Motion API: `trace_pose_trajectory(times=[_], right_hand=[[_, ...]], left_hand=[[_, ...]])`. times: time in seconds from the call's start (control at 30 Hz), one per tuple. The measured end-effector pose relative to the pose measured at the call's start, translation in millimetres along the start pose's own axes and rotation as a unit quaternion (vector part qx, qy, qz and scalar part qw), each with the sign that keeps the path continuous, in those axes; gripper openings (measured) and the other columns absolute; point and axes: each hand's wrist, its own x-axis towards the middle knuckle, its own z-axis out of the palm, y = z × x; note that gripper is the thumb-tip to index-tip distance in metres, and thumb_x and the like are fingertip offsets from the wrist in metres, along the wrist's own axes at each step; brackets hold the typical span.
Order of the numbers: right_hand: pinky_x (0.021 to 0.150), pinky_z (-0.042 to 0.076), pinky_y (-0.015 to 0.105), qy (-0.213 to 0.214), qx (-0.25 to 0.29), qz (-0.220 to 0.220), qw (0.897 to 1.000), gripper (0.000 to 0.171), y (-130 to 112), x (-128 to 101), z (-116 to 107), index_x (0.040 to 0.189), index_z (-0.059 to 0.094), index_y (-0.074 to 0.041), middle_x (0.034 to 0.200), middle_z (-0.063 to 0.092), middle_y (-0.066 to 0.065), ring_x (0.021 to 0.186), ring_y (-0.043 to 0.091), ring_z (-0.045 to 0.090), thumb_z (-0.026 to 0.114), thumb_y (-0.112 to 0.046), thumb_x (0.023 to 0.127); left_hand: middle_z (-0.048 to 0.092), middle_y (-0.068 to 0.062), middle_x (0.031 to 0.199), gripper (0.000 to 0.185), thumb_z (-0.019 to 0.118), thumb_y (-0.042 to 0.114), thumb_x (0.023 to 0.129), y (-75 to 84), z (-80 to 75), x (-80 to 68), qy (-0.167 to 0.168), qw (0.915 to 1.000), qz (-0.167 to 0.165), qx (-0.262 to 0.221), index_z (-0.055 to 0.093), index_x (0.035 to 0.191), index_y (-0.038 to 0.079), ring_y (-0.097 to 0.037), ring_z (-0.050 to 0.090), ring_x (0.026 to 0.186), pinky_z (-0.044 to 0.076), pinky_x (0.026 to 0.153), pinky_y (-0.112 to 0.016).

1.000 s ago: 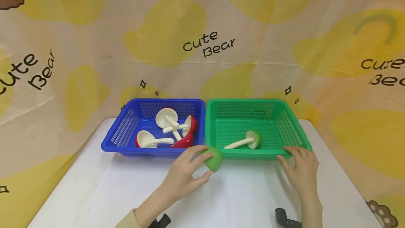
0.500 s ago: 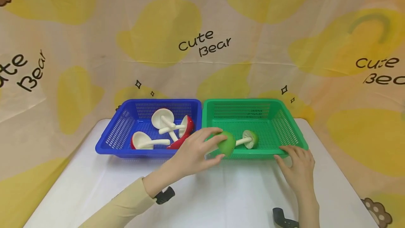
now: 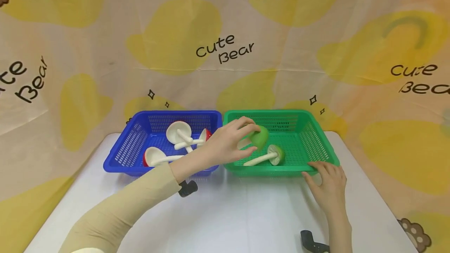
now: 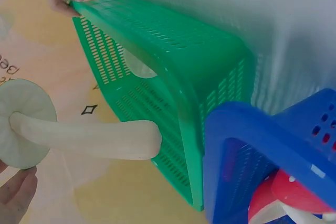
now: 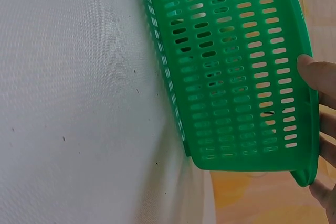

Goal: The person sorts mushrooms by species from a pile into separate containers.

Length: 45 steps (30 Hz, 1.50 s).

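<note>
My left hand [image 3: 228, 139] pinches a toy mushroom by its green cap [image 3: 260, 138], held over the left part of the green basket [image 3: 277, 170]. In the left wrist view its pale stem [image 4: 100, 137] points toward the basket and the cap's underside faces the camera. Below it, a second green-capped mushroom [image 3: 276, 154] lies on its side in the basket. At the basket's front right corner, my right hand [image 3: 328, 186] grips the rim, thumb outside and fingers over the edge. The right wrist view shows that thumb [image 5: 317, 74] against the green rim.
A blue basket [image 3: 116, 166] stands against the green one on the left. Several red-capped mushrooms lie in it, among them one [image 3: 154, 155] at the front; my left forearm partly covers others. Both baskets stand on a white table [image 3: 246, 214] before a patterned cloth [image 3: 175, 42].
My left hand has carried the green-capped mushroom from in front of the baskets, up and rightward, over the green basket. My right hand has kept its grip on the rim.
</note>
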Motion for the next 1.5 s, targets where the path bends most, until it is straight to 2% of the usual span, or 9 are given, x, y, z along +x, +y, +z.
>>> trace_pose_trajectory(times=[0.2, 0.37, 0.57, 0.77, 1.1, 1.33, 1.5], right_hand=[[0.109, 0.017, 0.067, -0.003, -0.003, 0.004, 1.000, 0.031, -1, 0, 2, 0.106, 0.066, -0.006, 0.110, 0.062, 0.019, 0.112, 0.040, 0.046, 0.077, -0.011, 0.077], [0.109, 0.017, 0.068, 0.003, -0.002, 0.004, 1.000, 0.031, -2, -1, 0, 0.105, 0.066, -0.005, 0.109, 0.062, 0.020, 0.111, 0.040, 0.046, 0.077, -0.010, 0.076], [0.111, 0.015, 0.066, -0.002, -0.003, 0.005, 1.000, 0.031, -1, -1, -2, 0.106, 0.066, -0.006, 0.111, 0.062, 0.019, 0.112, 0.038, 0.045, 0.077, -0.012, 0.078], [0.111, 0.016, 0.066, -0.001, -0.007, 0.003, 1.000, 0.031, -1, -1, -3, 0.106, 0.066, -0.006, 0.111, 0.062, 0.019, 0.112, 0.038, 0.045, 0.077, -0.012, 0.078], [0.110, 0.016, 0.067, -0.008, -0.015, 0.005, 1.000, 0.032, -1, -1, -4, 0.107, 0.066, -0.006, 0.111, 0.062, 0.019, 0.113, 0.039, 0.045, 0.077, -0.013, 0.078], [0.110, 0.016, 0.067, -0.008, -0.010, 0.004, 1.000, 0.032, -1, -1, -6, 0.107, 0.066, -0.007, 0.112, 0.062, 0.019, 0.113, 0.039, 0.045, 0.077, -0.013, 0.078], [0.110, 0.016, 0.067, -0.007, -0.007, 0.003, 1.000, 0.032, -1, -1, -5, 0.108, 0.066, -0.007, 0.112, 0.062, 0.019, 0.112, 0.038, 0.045, 0.076, -0.013, 0.078]], left_hand=[[0.057, 0.004, 0.118, 0.038, 0.067, 0.031, 0.086, -7.1, 2.4, 23.5, -0.066, 0.9976, -0.018, -0.012, 0.058, 0.121, 0.019, -0.012, 0.060, 0.092, 0.048, 0.068, -0.021], [0.056, 0.003, 0.117, 0.038, 0.066, 0.031, 0.086, -14.8, 15.5, 37.0, -0.093, 0.9952, -0.030, -0.005, 0.057, 0.121, 0.021, -0.011, 0.057, 0.087, 0.045, 0.064, -0.020], [0.054, 0.003, 0.117, 0.041, 0.066, 0.032, 0.087, -25.1, 33.9, 43.1, -0.122, 0.9897, -0.075, -0.007, 0.055, 0.125, 0.023, -0.008, 0.051, 0.081, 0.042, 0.061, -0.020], [0.053, 0.003, 0.115, 0.042, 0.066, 0.034, 0.087, -34.0, 55.3, 44.3, -0.146, 0.9803, -0.131, -0.023, 0.055, 0.126, 0.023, -0.009, 0.053, 0.082, 0.043, 0.062, -0.021], [0.051, 0.004, 0.111, 0.042, 0.066, 0.033, 0.086, -36.5, 88.0, 48.3, -0.148, 0.9666, -0.203, -0.049, 0.055, 0.127, 0.026, -0.011, 0.053, 0.085, 0.044, 0.063, -0.023], [0.054, -0.002, 0.112, 0.038, 0.060, 0.020, 0.091, -35.7, 106.1, 49.1, -0.137, 0.9604, -0.231, -0.076, 0.056, 0.129, 0.020, -0.011, 0.044, 0.066, 0.034, 0.051, -0.020], [0.057, -0.008, 0.114, 0.036, 0.058, 0.017, 0.092, -36.7, 117.9, 43.4, -0.136, 0.9534, -0.253, -0.092, 0.058, 0.128, 0.018, -0.012, 0.041, 0.063, 0.032, 0.050, -0.020]])
